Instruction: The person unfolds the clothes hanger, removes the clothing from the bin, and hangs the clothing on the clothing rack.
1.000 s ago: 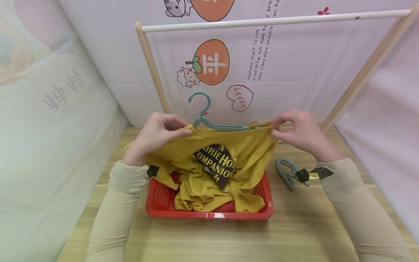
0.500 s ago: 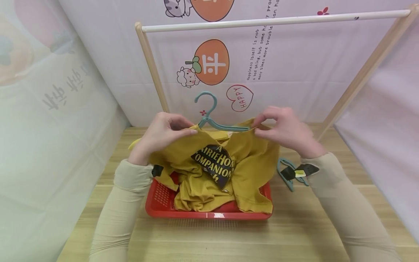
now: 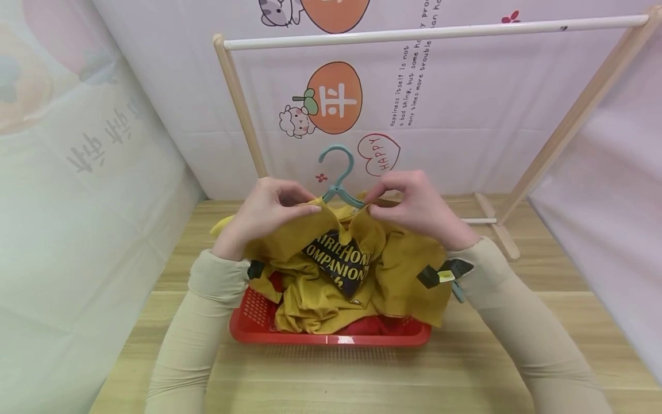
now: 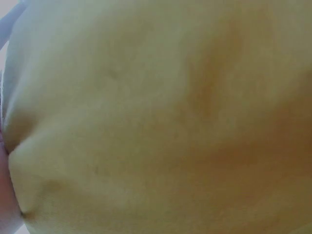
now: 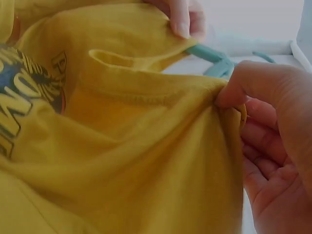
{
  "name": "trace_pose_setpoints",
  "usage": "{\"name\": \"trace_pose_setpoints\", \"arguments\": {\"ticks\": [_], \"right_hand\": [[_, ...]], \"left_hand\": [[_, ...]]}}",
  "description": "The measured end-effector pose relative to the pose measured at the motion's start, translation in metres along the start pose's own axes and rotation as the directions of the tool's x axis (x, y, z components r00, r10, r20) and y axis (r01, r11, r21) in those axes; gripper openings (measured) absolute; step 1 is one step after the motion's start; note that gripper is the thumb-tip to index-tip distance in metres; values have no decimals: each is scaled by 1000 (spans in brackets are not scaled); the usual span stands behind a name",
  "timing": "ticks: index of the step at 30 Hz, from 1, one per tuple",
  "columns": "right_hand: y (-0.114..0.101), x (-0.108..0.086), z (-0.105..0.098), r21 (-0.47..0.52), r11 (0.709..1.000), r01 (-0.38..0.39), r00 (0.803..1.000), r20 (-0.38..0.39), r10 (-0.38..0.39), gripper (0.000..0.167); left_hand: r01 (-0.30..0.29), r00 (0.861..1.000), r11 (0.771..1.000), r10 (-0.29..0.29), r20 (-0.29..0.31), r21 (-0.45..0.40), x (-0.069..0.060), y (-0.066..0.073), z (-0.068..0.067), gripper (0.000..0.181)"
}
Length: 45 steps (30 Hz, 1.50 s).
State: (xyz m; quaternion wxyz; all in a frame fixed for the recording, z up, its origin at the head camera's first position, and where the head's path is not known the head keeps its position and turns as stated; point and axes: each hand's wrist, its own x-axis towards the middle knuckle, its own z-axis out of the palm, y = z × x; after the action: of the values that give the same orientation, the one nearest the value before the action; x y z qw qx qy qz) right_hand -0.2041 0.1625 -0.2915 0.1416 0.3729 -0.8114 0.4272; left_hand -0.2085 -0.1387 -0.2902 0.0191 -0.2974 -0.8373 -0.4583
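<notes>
A yellow T-shirt (image 3: 411, 282) with a dark printed patch is held up by its neckline, its lower part heaped in a red basket (image 3: 289, 338). My left hand (image 3: 264, 215) pinches the neckline left of a blue-green clothes hanger (image 3: 338, 188), whose hook stands up out of the collar. On the other side, my right hand (image 3: 416, 207) pinches the neckline close to the hanger's neck. The hanger's arms are mostly hidden inside the shirt. Yellow cloth (image 4: 156, 117) fills the left wrist view. Thumb and fingers of the right hand (image 5: 278, 131) clasp the fabric edge in the right wrist view.
Behind the basket stands a rack with a white rod (image 3: 434, 35) and wooden posts (image 3: 574, 129). Another blue-green hanger (image 3: 458, 292) lies on the wooden table (image 3: 362, 385), mostly hidden by the right sleeve. Printed white sheets (image 3: 93, 230) enclose the back and sides.
My right hand has moved left along the neckline toward the hanger's neck, covering more of the hanger arm with cloth. My left hand and the hanger have shifted slightly right.
</notes>
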Motion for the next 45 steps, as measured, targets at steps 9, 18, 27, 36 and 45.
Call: {"name": "trace_pose_setpoints", "arguments": {"ticks": [9, 18, 27, 36, 45], "right_hand": [[0, 0, -2, 78, 982, -171, 985, 44, 168, 43], [2, -4, -21, -52, 969, -240, 968, 57, 243, 16], [-5, 3, -10, -55, 991, -119, 991, 56, 122, 14], [-4, 6, -8, 12, 998, -68, 998, 8, 68, 12], [-6, -1, -33, 1, 981, -195, 980, -41, 195, 15]], "left_hand": [[-9, 998, 999, 6, -61, -48, -1, 1, -3, 15], [-33, 997, 998, 30, -78, -44, -1, 2, -4, 15], [-32, 997, 998, 28, -75, -47, 3, 5, 4, 17], [-24, 997, 998, 19, -80, -54, 3, 13, 3, 18], [56, 980, 998, -51, -192, 22, -16, 4, -35, 27]]}}
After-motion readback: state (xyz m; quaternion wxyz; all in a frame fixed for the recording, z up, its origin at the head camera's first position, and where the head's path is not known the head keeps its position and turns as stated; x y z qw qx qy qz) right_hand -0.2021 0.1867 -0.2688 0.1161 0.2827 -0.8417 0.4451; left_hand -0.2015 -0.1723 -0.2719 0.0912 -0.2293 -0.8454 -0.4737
